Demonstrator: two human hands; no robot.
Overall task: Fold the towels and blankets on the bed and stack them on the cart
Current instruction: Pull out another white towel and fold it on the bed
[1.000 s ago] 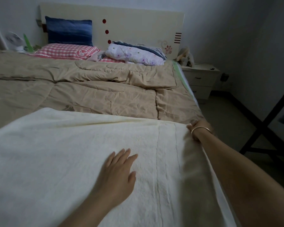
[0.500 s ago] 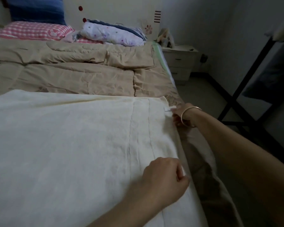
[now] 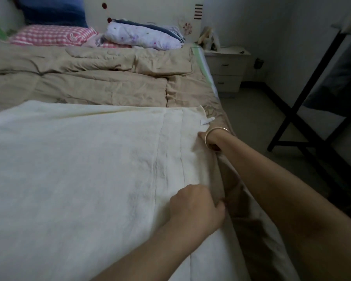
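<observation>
**A:** Here's the cream towel (image 3: 79, 169), spread flat across the near end of the bed (image 3: 216, 92) and lying on top of the tan quilt (image 3: 89, 78). Both hands are on its right-hand edge.

**B:** The left hand (image 3: 197, 207) is nearest us, fingers curled tight around that edge, knuckles up.

**A:** And the right hand (image 3: 210, 138), the one with the gold bangle (image 3: 217, 131) on its wrist?

**B:** It's further along the same edge, just short of the far corner with the small white label (image 3: 207, 121). The thumb lies on top and the fingers are tucked out of sight beneath, so it's pinching the cloth. Creases fan out from it.

**A:** At the head of the bed there's a pink checked pillow (image 3: 53, 35), with a folded floral blanket (image 3: 142, 36) beside it.

**B:** A nightstand (image 3: 227, 63) stands against the far wall, and there's a black frame (image 3: 304, 110) on the floor to the right, well apart from the towel.
</observation>
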